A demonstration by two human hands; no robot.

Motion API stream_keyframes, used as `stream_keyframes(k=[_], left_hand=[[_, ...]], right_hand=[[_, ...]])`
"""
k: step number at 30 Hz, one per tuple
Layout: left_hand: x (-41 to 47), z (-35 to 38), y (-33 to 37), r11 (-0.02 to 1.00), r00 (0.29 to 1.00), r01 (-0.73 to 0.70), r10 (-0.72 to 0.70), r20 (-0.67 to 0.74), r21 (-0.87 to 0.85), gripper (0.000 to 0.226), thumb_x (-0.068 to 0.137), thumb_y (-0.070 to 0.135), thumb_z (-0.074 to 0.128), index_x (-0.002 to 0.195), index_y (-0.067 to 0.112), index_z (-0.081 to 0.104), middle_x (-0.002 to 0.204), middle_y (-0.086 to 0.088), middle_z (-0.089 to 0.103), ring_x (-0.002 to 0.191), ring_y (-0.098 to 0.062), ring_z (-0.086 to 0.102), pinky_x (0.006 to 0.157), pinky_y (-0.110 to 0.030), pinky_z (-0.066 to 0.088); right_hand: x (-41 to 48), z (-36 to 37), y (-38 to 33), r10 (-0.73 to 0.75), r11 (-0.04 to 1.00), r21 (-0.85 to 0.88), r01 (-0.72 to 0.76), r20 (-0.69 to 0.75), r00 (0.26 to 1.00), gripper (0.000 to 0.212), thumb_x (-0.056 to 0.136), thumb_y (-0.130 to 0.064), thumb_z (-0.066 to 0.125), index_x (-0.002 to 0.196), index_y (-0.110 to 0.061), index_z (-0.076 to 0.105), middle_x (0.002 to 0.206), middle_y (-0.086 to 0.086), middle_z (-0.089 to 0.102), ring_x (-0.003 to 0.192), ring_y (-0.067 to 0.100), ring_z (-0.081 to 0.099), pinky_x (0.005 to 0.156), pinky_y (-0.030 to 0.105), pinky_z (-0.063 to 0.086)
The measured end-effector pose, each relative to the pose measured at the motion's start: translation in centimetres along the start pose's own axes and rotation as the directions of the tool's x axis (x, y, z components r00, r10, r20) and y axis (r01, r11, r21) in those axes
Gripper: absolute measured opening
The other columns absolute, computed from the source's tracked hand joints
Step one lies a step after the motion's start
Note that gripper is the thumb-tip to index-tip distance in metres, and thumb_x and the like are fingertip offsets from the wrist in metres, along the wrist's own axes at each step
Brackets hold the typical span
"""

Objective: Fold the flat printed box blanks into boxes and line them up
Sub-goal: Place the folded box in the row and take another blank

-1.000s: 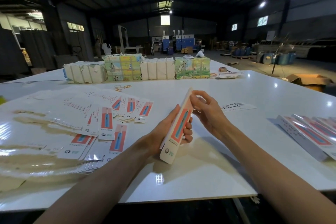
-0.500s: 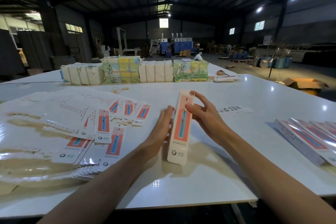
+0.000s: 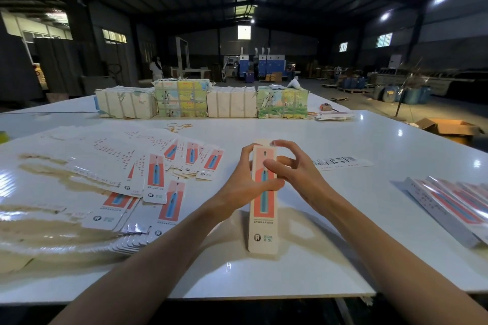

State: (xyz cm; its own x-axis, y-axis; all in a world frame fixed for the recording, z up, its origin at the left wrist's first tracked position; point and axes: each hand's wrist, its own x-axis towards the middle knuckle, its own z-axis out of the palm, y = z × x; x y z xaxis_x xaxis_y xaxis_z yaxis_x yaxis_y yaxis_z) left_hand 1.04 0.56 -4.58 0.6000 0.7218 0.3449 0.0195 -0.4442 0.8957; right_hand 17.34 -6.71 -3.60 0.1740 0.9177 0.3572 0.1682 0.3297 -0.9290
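A long narrow printed box (image 3: 262, 221), white with an orange panel and a blue toothbrush picture, lies lengthwise on the white table (image 3: 343, 245) in front of me. My left hand (image 3: 245, 182) grips its far half from the left, thumb across the top face. My right hand (image 3: 295, 174) pinches the far end from the right, fingers curled over the end flap. Flat printed blanks (image 3: 148, 182) lie fanned out in a loose pile to the left. Folded boxes (image 3: 456, 203) lie side by side in a row at the right edge.
Several wrapped bundles (image 3: 203, 101) stand in a line at the table's far side, with rubber bands (image 3: 177, 127) in front and a small stack of cards (image 3: 334, 115) beside them. A loose barcode strip (image 3: 340, 162) lies right of my hands. A cardboard carton (image 3: 449, 128) sits beyond the table.
The box was held tilted up off the table; it now lies flat and straight. My left hand moved from beside it to gripping it, and my right fingers curled over the far end.
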Motion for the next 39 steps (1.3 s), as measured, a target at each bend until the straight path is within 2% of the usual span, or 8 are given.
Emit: stream_keyframes(k=[4, 10, 15, 17, 23, 28, 33, 39], left_hand=[[0.1, -0.1, 0.0, 1.0, 0.999, 0.022, -0.022, 0.036, 0.01, 0.082, 0.084, 0.031, 0.087, 0.143, 0.04, 0.031, 0.115, 0.011, 0.063, 0.098, 0.004, 0.071, 0.062, -0.012, 0.057], [-0.1, 0.6, -0.2, 0.994, 0.994, 0.107, -0.107, 0.035, -0.012, 0.083, 0.08, 0.033, 0.084, 0.136, 0.046, 0.024, 0.12, 0.009, 0.06, 0.098, -0.018, 0.073, 0.061, -0.013, 0.057], [-0.5, 0.6, -0.5, 0.988, 0.987, 0.154, -0.154, 0.04, 0.005, 0.078, 0.075, 0.037, 0.079, 0.134, 0.045, 0.028, 0.11, 0.007, 0.065, 0.091, 0.005, 0.072, 0.055, -0.011, 0.054], [-0.5, 0.3, -0.3, 0.989, 0.984, 0.15, -0.15, 0.095, 0.005, 0.078, 0.079, 0.037, 0.081, 0.135, 0.05, 0.027, 0.112, 0.013, 0.063, 0.095, 0.002, 0.072, 0.057, -0.011, 0.054], [-0.8, 0.0, 0.2, 0.982, 0.958, 0.167, -0.182, 0.22, 0.086, 0.078, 0.077, 0.036, 0.08, 0.132, 0.057, 0.029, 0.113, 0.008, 0.063, 0.098, -0.016, 0.074, 0.063, -0.017, 0.059], [-0.4, -0.1, 0.2, 0.964, 0.936, 0.248, -0.212, 0.28, -0.097, 0.078, 0.082, 0.013, 0.081, 0.13, 0.058, 0.04, 0.114, -0.01, 0.069, 0.089, -0.036, 0.079, 0.073, -0.044, 0.065], [0.0, 0.2, -0.4, 0.976, 0.958, 0.213, -0.198, 0.206, -0.053, 0.071, 0.08, 0.026, 0.08, 0.114, 0.073, 0.04, 0.091, 0.018, 0.071, 0.083, -0.027, 0.08, 0.066, -0.036, 0.065], [-0.1, -0.4, -0.6, 0.974, 0.961, 0.228, -0.224, 0.161, -0.005, 0.073, 0.08, 0.029, 0.08, 0.105, 0.08, 0.035, 0.1, 0.005, 0.069, 0.076, -0.023, 0.08, 0.059, -0.031, 0.062]], right_hand=[[-0.3, 0.3, -0.1, -0.034, 0.998, -0.044, 0.034, -0.008, 0.999, 0.026, 0.096, -0.039, 0.076, 0.122, -0.035, 0.069, 0.103, 0.005, 0.081, 0.102, 0.024, 0.078, 0.086, 0.028, 0.063], [-0.1, 0.1, 0.3, 0.043, 0.999, -0.025, -0.043, -0.007, 0.999, 0.027, 0.096, -0.035, 0.078, 0.118, -0.023, 0.07, 0.102, 0.01, 0.081, 0.098, 0.026, 0.079, 0.08, 0.028, 0.062], [0.0, 0.1, 0.5, 0.106, 0.994, 0.031, -0.106, 0.015, 0.994, 0.041, 0.093, -0.049, 0.077, 0.119, -0.018, 0.067, 0.104, 0.014, 0.08, 0.095, 0.034, 0.079, 0.08, 0.035, 0.065], [0.1, 0.0, 0.4, 0.127, 0.988, 0.092, -0.121, -0.06, 0.99, 0.042, 0.096, -0.052, 0.071, 0.124, -0.021, 0.063, 0.103, 0.018, 0.079, 0.084, 0.036, 0.077, 0.072, 0.036, 0.064], [0.5, -1.3, 0.6, 0.142, 0.99, 0.034, -0.138, -0.14, 0.98, 0.018, 0.108, -0.018, 0.059, 0.121, -0.007, 0.067, 0.091, 0.024, 0.075, 0.057, 0.03, 0.065, 0.056, 0.035, 0.055], [0.3, -1.3, 0.3, -0.063, 0.994, -0.101, 0.046, -0.172, 0.983, 0.016, 0.107, -0.006, 0.058, 0.116, -0.007, 0.071, 0.08, 0.019, 0.076, 0.066, 0.027, 0.07, 0.06, 0.032, 0.057], [0.4, -1.0, 0.2, -0.177, 0.971, -0.196, 0.138, -0.201, 0.963, 0.02, 0.108, -0.005, 0.054, 0.11, -0.009, 0.073, 0.096, 0.011, 0.081, 0.085, 0.028, 0.08, 0.071, 0.037, 0.066], [-0.2, -0.6, -0.4, -0.024, 1.0, -0.012, 0.023, -0.11, 0.994, 0.021, 0.109, -0.017, 0.057, 0.114, -0.011, 0.076, 0.105, 0.011, 0.081, 0.094, 0.033, 0.079, 0.073, 0.032, 0.064]])
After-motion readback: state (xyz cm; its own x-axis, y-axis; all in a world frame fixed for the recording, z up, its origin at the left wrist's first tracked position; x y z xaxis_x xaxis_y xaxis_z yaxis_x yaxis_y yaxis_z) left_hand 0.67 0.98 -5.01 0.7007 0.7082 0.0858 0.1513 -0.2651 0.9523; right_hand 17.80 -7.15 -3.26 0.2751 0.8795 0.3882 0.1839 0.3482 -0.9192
